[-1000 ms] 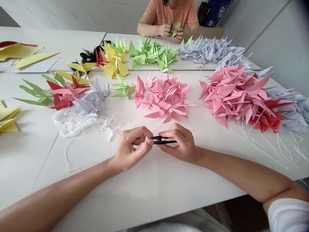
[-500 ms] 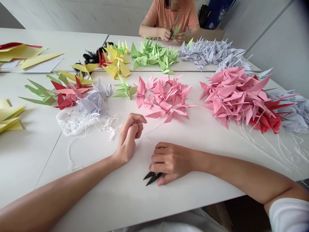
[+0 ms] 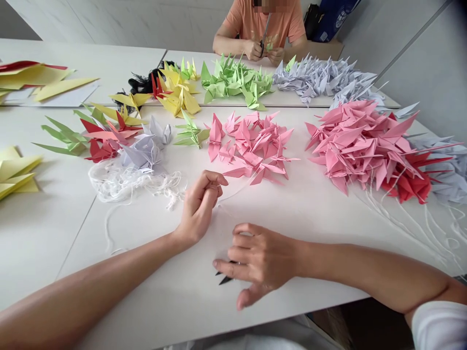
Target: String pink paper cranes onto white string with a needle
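- R hand (image 3: 260,262) lifted, fingers spread wider, released, over black thread snips (image 3: 225,278); snips' tips show under it on white table (image 3: 182,301)
- L hand (image 3: 200,209) fingers pinched on thin white thread (image 3: 235,192), running to pink origami cranes (image 3: 251,146)
- White string tangle (image 3: 134,187) just left of L hand
- Co-worker's hands (image 3: 264,51) across table, holding scissors (image 3: 264,34)

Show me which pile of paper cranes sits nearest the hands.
The central pink pile, almost at the fingertips of the left hand. The larger pink pile lies farther right, and the pale lilac cranes farther left.
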`<state>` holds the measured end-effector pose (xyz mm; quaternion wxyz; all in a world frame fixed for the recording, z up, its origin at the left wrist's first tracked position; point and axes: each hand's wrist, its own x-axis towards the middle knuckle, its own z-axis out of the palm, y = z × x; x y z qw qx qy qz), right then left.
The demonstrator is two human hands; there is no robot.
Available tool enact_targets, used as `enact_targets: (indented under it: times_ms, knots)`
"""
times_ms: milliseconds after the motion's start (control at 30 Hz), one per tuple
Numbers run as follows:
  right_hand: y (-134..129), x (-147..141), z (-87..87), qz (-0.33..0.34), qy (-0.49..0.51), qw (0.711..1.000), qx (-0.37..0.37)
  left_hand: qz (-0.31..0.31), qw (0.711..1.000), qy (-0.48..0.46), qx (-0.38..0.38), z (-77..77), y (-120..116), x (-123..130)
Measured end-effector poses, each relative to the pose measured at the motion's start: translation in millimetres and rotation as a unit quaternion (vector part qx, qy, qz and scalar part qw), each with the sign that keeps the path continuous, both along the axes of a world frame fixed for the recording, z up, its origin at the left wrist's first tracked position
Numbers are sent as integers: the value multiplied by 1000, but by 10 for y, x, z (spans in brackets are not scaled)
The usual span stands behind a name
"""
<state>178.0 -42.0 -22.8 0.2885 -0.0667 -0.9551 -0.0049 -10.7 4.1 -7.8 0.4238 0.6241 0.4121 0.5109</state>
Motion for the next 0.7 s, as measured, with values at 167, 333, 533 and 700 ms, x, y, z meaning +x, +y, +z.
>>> enact_targets:
  times_ms: [167, 333, 533, 700]
  knots:
    - [-7, -19, -3, -115, -42, 993, 4, -3, 1000, 15, -7, -7, 9, 9]
    - [-93, -105, 67, 125, 71, 988, 64, -19, 1000, 12, -7, 10, 5, 26]
    - [15, -34, 187, 93, 182, 976, 79, -42, 998, -14, 47, 34, -46, 30]
    - [136, 35, 107, 67, 200, 976, 58, -100, 993, -49, 34, 211, -186, 40]
